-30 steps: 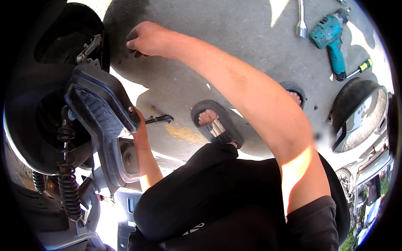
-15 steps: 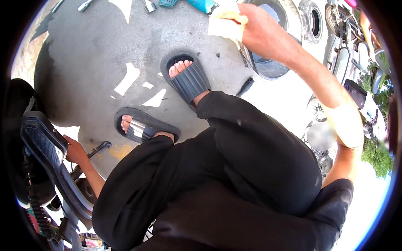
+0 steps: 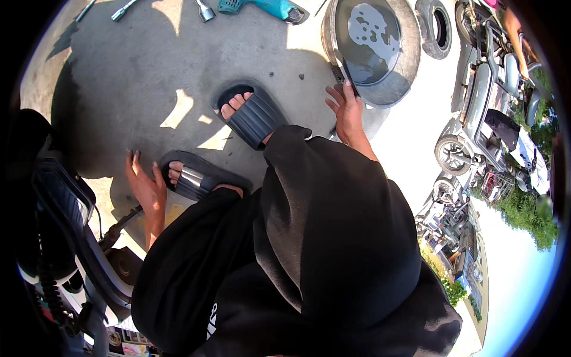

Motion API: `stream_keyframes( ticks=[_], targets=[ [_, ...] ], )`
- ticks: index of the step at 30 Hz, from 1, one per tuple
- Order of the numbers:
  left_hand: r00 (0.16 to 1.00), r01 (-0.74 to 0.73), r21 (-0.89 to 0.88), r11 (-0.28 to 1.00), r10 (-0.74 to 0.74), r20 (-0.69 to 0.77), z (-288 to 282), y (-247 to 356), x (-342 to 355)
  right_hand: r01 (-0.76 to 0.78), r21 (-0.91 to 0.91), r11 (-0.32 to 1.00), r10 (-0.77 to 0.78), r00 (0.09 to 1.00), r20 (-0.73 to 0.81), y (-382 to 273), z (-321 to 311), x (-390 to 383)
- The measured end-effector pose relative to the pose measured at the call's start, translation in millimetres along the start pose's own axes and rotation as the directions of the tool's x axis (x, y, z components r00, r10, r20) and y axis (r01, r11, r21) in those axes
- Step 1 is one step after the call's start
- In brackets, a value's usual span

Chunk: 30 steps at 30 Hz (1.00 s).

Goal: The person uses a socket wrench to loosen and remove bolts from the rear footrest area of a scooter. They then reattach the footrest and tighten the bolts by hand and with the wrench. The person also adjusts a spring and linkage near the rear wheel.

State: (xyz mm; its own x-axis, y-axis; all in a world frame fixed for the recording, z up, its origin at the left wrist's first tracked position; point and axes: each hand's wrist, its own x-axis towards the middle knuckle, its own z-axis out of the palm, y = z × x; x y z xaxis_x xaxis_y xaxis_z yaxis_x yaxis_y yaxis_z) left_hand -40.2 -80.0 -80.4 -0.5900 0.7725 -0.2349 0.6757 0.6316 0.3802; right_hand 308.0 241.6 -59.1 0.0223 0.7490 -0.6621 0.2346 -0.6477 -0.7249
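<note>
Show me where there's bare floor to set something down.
The widest bare patch is grey floor between the teal power tool and the left sandal. A narrower one separates the right sandal from the right hand. It's crowded around the basin by that hand, and at the vehicle parts beside the left hand.

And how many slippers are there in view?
2: the left slipper, just right of the left hand, and the right slipper, higher in the picture. I see no others.

A grey scooter (image 3: 479, 95) and green foliage (image 3: 528, 219) at far right
</note>
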Motion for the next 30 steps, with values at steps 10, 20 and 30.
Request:
stream_keyframes(
  ticks=[10, 20, 30],
  targets=[
    [0.996, 0.09, -0.036, 0.995, -0.09, 0.021, -9, 15, 15, -0.081, 0.168, 0.982, 0.05, 0.982, 0.18, -2, -29, 3],
    [0.995, 0.064, -0.079, 0.995, -0.058, 0.082, 1, 23, 2, 0.257, -0.958, 0.124, -0.619, 0.775, 0.128, 80, -36, 49],
    [0.994, 0.059, -0.091, 0.994, -0.05, 0.094, -9, 28, 9, 0.192, -0.974, 0.122, -0.608, 0.79, 0.08, 90, -25, 55]
  ],
)
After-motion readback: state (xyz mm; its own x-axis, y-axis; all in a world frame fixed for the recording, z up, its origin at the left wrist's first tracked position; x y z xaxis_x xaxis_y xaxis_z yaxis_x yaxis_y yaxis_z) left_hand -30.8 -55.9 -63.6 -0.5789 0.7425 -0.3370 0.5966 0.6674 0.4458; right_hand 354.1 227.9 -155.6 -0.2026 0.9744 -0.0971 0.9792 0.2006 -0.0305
